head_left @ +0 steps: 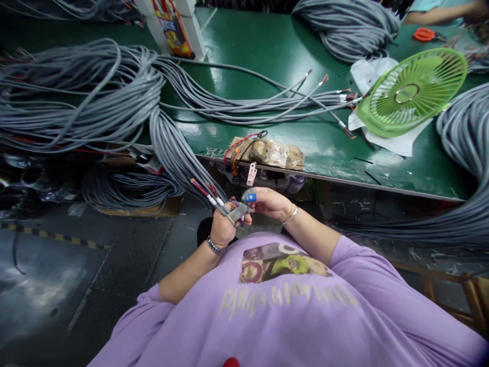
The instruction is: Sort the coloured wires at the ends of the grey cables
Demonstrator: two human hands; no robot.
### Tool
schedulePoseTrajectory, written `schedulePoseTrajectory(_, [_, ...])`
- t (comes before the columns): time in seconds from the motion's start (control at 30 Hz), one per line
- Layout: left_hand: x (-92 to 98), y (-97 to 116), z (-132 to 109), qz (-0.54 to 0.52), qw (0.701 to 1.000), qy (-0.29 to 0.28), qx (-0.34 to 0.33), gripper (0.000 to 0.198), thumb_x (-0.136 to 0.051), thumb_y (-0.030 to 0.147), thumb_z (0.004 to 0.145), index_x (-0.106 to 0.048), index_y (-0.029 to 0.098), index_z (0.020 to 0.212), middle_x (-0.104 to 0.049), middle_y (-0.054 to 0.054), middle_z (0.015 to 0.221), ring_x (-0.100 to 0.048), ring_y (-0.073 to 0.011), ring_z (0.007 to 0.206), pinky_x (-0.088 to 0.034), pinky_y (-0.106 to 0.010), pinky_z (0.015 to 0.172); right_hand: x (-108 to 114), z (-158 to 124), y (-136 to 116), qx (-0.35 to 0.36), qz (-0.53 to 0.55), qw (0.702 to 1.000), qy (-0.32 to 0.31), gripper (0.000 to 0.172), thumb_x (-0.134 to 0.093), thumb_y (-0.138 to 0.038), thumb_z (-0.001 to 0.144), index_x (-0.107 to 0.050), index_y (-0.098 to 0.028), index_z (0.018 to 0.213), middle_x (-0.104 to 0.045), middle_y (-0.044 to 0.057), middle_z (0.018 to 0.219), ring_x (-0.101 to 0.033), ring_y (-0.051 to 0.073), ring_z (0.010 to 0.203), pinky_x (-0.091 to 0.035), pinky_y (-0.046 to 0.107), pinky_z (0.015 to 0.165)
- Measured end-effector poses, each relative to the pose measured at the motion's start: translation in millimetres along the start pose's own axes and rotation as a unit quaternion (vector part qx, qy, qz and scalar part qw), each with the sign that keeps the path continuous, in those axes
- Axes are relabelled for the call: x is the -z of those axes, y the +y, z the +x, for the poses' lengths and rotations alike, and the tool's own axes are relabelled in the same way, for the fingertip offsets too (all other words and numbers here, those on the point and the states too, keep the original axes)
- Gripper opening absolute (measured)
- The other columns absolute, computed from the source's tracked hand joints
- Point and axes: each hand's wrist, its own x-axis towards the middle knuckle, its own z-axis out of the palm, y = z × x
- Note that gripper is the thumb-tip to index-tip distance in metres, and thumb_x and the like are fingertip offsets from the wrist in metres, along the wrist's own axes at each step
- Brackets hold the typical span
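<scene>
My left hand is closed around the end of a grey cable, near chest height in front of the table edge. Grey wrapping covers its thumb area. Several grey cables run down from the table to this hand, their stripped ends showing coloured inner wires. Close against it, my right hand has its fingers pinched together by the thin wire ends. Grey and blue wrapping sits on a right fingertip. What the right fingers pinch is too small to make out.
A large coil of grey cable lies on the green table at left. A green fan stands at right. By the front edge is a taped block with wires and a clip. Another person's arm shows at top right.
</scene>
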Motion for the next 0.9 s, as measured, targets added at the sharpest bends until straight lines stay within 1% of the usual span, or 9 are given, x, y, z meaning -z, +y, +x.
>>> schedulePoseTrajectory(0.1, [2.2,0.0,1.4,0.003,0.999,-0.025,0.024,0.031,-0.077,0.043,0.067,-0.067,0.014,0.064,-0.066,-0.004,0.053,-0.055,-0.0107,0.041,-0.036,-0.022,0.04,-6.3,1.7,0.1,0.037,-0.019,0.999,-0.016,0.031,-0.087,-0.031,0.057,-0.067,-0.013,0.072,-0.063,-0.002,0.059,-0.053,0.007,0.051,-0.045,0.02,0.052])
schedulePoseTrajectory(0.17, [2.9,-0.2,2.1,0.006,0.999,-0.024,0.031,0.03,-0.076,0.041,0.067,-0.066,0.014,0.063,-0.065,-0.004,0.051,-0.054,-0.0106,0.039,-0.034,-0.021,0.039,-9.3,1.8,0.8,0.058,-0.022,0.998,-0.007,0.033,-0.088,-0.032,0.056,-0.066,-0.013,0.072,-0.064,-0.002,0.06,-0.053,0.008,0.052,-0.045,0.021,0.053])
schedulePoseTrajectory(0.23, [2.6,-0.6,1.9,0.006,1.0,-0.005,0.023,0.028,-0.076,0.039,0.067,-0.065,0.014,0.062,-0.064,-0.003,0.049,-0.054,-0.0103,0.039,-0.033,-0.021,0.039,-8.8,1.5,2.0,0.077,-0.012,0.997,0.024,0.034,-0.088,-0.032,0.055,-0.065,-0.014,0.072,-0.062,-0.003,0.06,-0.053,0.007,0.053,-0.045,0.021,0.055])
schedulePoseTrajectory(0.37, [-1.7,-0.3,-0.2,-0.001,0.999,0.033,-0.005,0.026,-0.076,0.037,0.069,-0.065,0.015,0.062,-0.064,-0.002,0.05,-0.055,-0.0097,0.041,-0.039,-0.02,0.041,2.5,1.5,2.0,0.101,0.04,0.991,0.083,0.035,-0.086,-0.03,0.058,-0.063,-0.015,0.078,-0.058,-0.006,0.062,-0.047,0.005,0.052,-0.042,0.019,0.054])
schedulePoseTrajectory(0.5, [-9.3,6.2,1.7,-0.01,0.998,0.061,-0.02,0.024,-0.076,0.036,0.069,-0.065,0.015,0.064,-0.064,-0.001,0.051,-0.056,-0.0099,0.042,-0.041,-0.02,0.04,10.1,4.2,-8.3,0.068,0.054,0.989,0.117,0.037,-0.073,-0.05,0.075,-0.062,-0.015,0.083,-0.061,-0.002,0.069,-0.05,0.007,0.054,-0.044,0.021,0.054])
schedulePoseTrajectory(0.6, [-15.2,13.7,6.8,-0.003,0.998,0.057,-0.015,0.023,-0.076,0.035,0.069,-0.065,0.015,0.065,-0.064,-0.001,0.051,-0.056,-0.0096,0.041,-0.037,-0.018,0.037,5.7,6.2,-19.7,0.067,0.005,0.993,0.094,0.044,-0.068,-0.059,0.078,-0.062,-0.015,0.084,-0.061,0.0,0.071,-0.05,0.007,0.055,-0.041,0.021,0.051])
schedulePoseTrajectory(0.7, [-19.0,19.4,13.8,-0.005,0.999,0.043,-0.009,0.025,-0.075,0.036,0.069,-0.065,0.015,0.065,-0.063,-0.001,0.05,-0.056,-0.0095,0.039,-0.034,-0.018,0.036,-2.2,7.3,-24.9,0.131,-0.058,0.986,0.088,0.049,-0.076,-0.061,0.068,-0.059,-0.016,0.076,-0.054,-0.003,0.062,-0.042,0.006,0.049,-0.031,0.02,0.045])
schedulePoseTrajectory(0.8, [-20.3,21.8,20.7,-0.012,1.0,0.028,-0.001,0.026,-0.075,0.038,0.068,-0.064,0.015,0.065,-0.063,-0.001,0.05,-0.055,-0.0096,0.038,-0.033,-0.019,0.035,-7.3,9.4,-21.5,0.22,-0.082,0.959,0.156,0.053,-0.078,-0.062,0.063,-0.049,-0.017,0.065,-0.041,-0.008,0.052,-0.029,0.004,0.045,-0.021,0.02,0.044])
schedulePoseTrajectory(0.9, [-21.0,22.0,25.0,-0.011,1.0,0.023,0.007,0.026,-0.075,0.039,0.067,-0.065,0.015,0.066,-0.063,-0.001,0.05,-0.055,-0.0099,0.039,-0.033,-0.019,0.035,-8.8,13.4,-16.6,0.257,-0.073,0.942,0.203,0.055,-0.073,-0.068,0.065,-0.048,-0.018,0.066,-0.039,-0.008,0.051,-0.029,0.004,0.046,-0.023,0.02,0.045])
